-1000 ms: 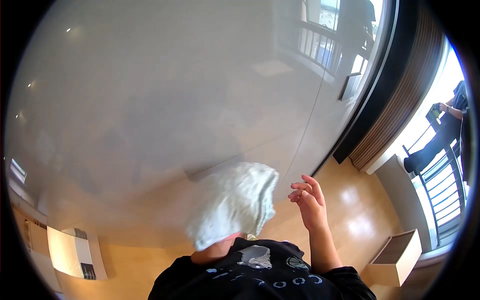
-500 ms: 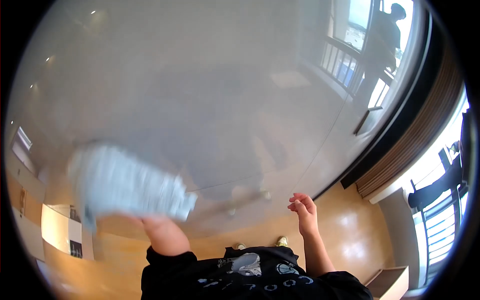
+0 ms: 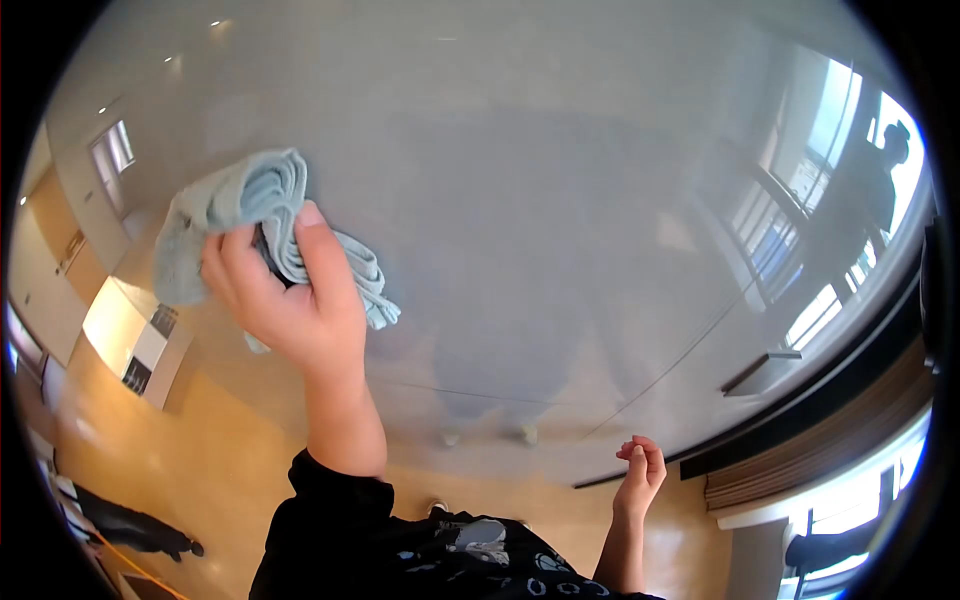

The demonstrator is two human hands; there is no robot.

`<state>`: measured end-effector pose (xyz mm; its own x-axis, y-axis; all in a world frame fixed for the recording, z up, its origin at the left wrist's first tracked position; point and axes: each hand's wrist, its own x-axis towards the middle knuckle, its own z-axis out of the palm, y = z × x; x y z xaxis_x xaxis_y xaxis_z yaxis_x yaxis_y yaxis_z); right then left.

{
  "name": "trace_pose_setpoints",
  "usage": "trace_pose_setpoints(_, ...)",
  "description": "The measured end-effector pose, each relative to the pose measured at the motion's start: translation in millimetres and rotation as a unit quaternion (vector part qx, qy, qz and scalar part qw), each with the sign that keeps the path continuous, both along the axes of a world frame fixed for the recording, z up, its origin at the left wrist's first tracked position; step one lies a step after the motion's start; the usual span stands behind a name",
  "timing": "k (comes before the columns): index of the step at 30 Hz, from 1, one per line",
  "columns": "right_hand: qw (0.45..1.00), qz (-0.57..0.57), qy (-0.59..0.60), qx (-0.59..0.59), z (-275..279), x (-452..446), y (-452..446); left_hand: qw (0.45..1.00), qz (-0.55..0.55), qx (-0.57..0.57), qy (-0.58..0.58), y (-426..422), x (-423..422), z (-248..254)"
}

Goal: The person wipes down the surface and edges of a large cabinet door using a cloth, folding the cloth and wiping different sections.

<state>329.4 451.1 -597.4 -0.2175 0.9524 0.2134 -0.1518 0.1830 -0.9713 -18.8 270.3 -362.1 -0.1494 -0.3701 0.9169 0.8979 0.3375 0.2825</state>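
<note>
A folded pale blue-green cloth (image 3: 225, 195) is bunched in my left hand (image 3: 290, 285), its thumb and fingers gripping the folds. The cloth lies against or just off a large glossy grey panel (image 3: 520, 220); contact cannot be made out for certain. At the lower right, my right hand (image 3: 641, 475) is raised near the panel's bottom edge, away from the cloth. Its fingers are curled in towards the thumb, and whether anything small is between them is hidden.
A small handle (image 3: 762, 372) sticks out from the panel at the right. Beyond it are a dark frame, a brown curtain (image 3: 820, 430) and a bright window. A person's dark-clothed leg (image 3: 135, 520) shows at the lower left; another person's leg (image 3: 835, 548) is at the lower right.
My left hand has carried the cloth left and then up across the panel. My right hand has moved a little lower and right in view. The camera view has tilted up.
</note>
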Motion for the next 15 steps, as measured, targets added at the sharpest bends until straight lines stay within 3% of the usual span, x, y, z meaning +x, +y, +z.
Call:
trace_pose_setpoints(2, 1.000, 0.005, -0.001, 0.028, 0.0, -2.9, 11.8, 0.999, -0.026, 0.033, 0.013, 7.5, 3.7, 12.8)
trace_pose_setpoints(6, 0.998, 0.019, 0.004, 0.052, 1.7, -21.1, 20.3, 0.993, 0.024, -0.084, 0.081, 11.9, 19.6, 49.3)
trace_pose_setpoints(8, 0.998, 0.011, 0.006, 0.055, 4.9, -29.5, 18.4, 0.991, -0.005, -0.097, 0.094, 18.6, 28.7, 58.4)
trace_pose_setpoints(15, 0.997, -0.025, 0.019, 0.073, 5.5, -28.5, 26.1, 0.962, 0.038, -0.222, 0.153, 31.8, 59.3, 56.1)
